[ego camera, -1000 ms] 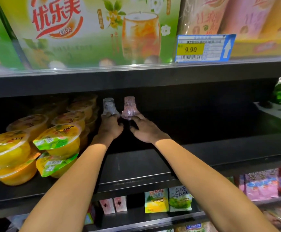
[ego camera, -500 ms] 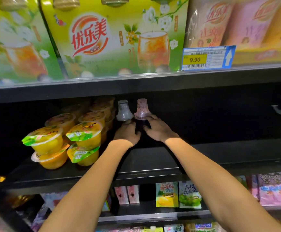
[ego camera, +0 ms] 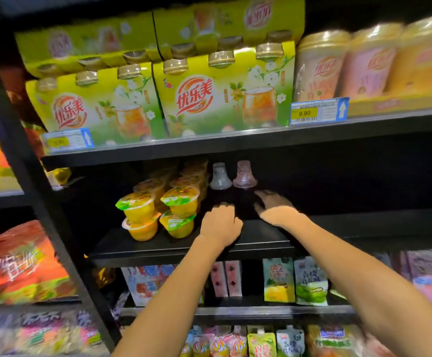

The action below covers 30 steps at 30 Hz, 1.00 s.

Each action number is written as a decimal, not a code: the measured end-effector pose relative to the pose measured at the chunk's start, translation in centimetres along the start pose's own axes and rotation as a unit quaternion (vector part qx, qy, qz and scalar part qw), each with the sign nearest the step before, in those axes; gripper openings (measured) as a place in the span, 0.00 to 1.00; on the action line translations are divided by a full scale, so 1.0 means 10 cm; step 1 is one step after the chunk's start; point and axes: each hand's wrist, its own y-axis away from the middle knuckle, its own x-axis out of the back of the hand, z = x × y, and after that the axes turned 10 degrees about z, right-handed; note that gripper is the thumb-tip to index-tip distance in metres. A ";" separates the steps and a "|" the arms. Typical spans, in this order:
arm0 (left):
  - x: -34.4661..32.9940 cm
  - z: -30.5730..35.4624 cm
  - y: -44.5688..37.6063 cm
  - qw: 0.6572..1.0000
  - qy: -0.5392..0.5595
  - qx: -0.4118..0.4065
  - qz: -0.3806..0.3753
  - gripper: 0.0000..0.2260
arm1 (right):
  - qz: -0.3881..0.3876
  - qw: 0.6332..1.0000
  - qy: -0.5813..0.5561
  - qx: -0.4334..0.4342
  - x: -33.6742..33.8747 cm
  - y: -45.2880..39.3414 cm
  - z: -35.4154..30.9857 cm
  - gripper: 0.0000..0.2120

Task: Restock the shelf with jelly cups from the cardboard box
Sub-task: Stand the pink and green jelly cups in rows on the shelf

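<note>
Two bell-shaped jelly cups, white [ego camera: 219, 176] and pink [ego camera: 245, 175], upright (narrow ends up) deep on the shelf [ego camera: 191, 249], beside stacked yellow cups [ego camera: 181, 202]; left hand [ego camera: 220, 224] loosely curled, right hand [ego camera: 274, 208] spread, both empty, near its front edge.

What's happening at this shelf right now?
A person is stocking a store shelf. Two small bell-shaped jelly cups, one whitish and one pink, stand side by side at the back, next to stacked yellow fruit cups. The left hand and right hand are both just in front of the two cups, holding nothing.
</note>
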 end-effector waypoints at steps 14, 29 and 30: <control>-0.10 0.64 0.82 0.984 0.117 -0.101 0.086 0.21 | 0.065 0.997 -0.009 0.034 0.59 1.50 -0.01 0.24; -1.27 0.69 2.25 0.969 0.169 -0.169 0.056 0.24 | 0.069 0.997 -0.035 -0.007 -0.50 3.22 0.37 0.23; -1.40 0.67 2.37 0.971 0.173 -0.158 0.037 0.24 | 0.059 0.997 -0.041 -0.019 -0.65 3.35 0.41 0.23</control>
